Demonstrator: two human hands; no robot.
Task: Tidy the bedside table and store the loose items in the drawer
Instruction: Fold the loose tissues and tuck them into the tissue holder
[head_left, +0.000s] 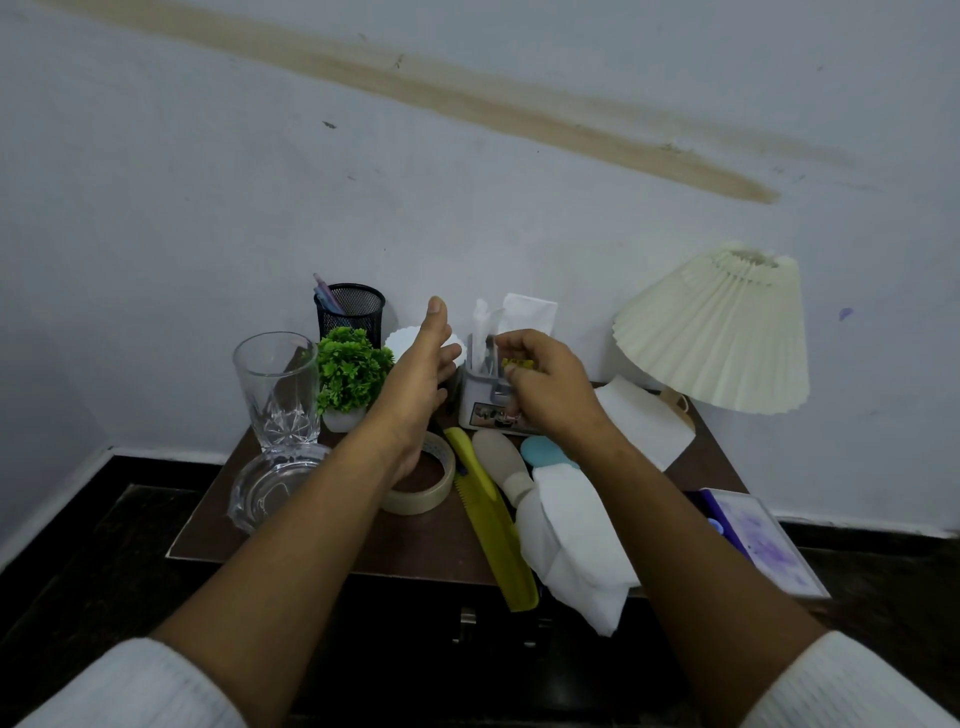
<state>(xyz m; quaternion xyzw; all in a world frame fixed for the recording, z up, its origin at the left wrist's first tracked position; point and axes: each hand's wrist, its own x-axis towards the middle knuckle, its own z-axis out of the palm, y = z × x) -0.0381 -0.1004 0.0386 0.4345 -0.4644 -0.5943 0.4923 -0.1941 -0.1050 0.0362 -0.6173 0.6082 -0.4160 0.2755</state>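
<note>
Nearest: dark drawer front with metal pull (467, 621), under the table edge. Appears closed. Both hands are up over the table, so nothing can be stored until one comes down to open it.

Front edge of dark brown bedside table (415, 543): long yellow-green plastic comb (493, 525) and crumpled white tissue (571, 551) both overhang it. Risk: a forearm passing above drags either one off onto the floor.

Left side: clear glass ashtray (275, 488), roll of beige masking tape (423, 486), tall cut-glass tumbler (278, 389). The tumbler looks top-heavy and the left forearm runs near it. An outward sweep could tip it onto the ashtray, glass on glass.

Middle: left hand (421, 374) is flat, fingers straight, holding nothing. It hovers above the tape, just beside the small green artificial plant in a white pot (350, 374), which looks light enough to topple at a brush.

Right hand (550, 395) has its fingers curled, pinching a small yellow item (519, 364) over the white desk organiser (485, 405). The item is too small to identify. Risk: a light pinch lets it fall into the organiser or among the clutter below.

Far: pleated cream lampshade (717, 332), to the right of the right hand. A careless elbow swing could rock the lamp. Black mesh pen cup (353, 309) stands at the wall, out of the way.
</note>
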